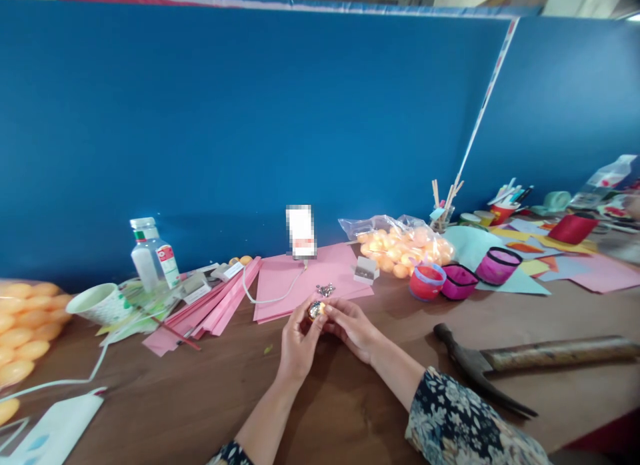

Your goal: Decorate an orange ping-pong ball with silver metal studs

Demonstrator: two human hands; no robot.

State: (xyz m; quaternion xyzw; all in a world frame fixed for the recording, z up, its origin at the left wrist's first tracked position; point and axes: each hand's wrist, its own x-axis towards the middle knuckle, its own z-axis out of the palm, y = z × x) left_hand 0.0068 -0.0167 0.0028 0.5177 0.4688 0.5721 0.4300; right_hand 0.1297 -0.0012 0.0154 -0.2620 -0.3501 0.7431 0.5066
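Observation:
In the middle of the head view, my left hand (299,345) is closed around a small orange ball (316,310) whose visible face is covered with shiny silver studs. My right hand (350,326) meets it from the other side, thumb and fingertips pinched together at the ball's edge. Whether a loose stud sits in that pinch is too small to make out. Just beyond my fingers, a little pile of silver studs (326,289) lies at the edge of pink paper sheets (280,285). A small open white box (366,270) stands behind to the right.
A claw hammer (500,358) lies at the right. Bags of orange balls (400,245) sit at the back and far left. Felt rings (459,281), a clear bottle (150,251), a paper cup (95,303) and a white cable (273,300) surround the work area. A blue partition (250,118) rises behind.

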